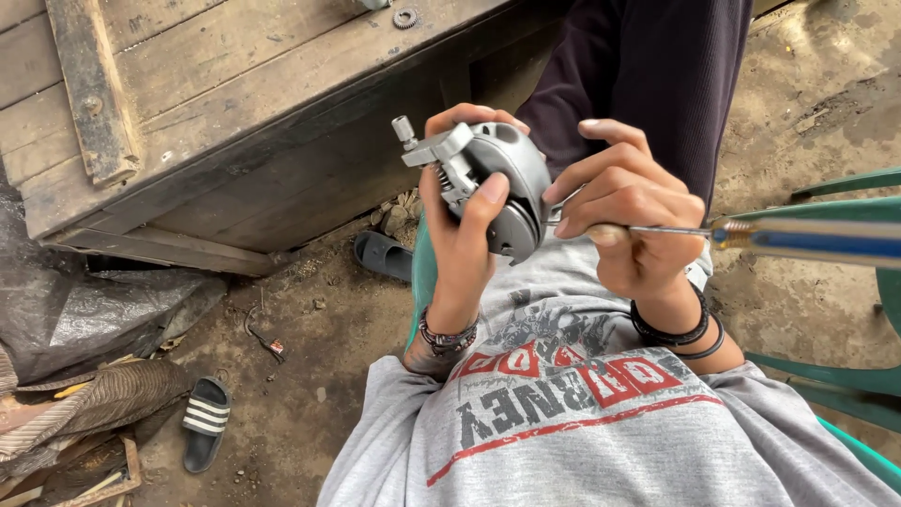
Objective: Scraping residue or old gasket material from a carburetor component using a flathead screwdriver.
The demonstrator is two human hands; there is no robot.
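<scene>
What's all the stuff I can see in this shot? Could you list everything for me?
metal part: one, grey, held up over the lap
screwdriver: one, blue handle, tip at the part
wooden bench: one, weathered brown, upper left
small gear: one, dark, on the bench top
sandals: two, a black striped one lower left, a dark one under the bench
plastic sheet: one, dark grey, left
chair: one, green, right
left hand: grips the part, beaded bracelet
right hand: holds the screwdriver, black wristbands
</scene>
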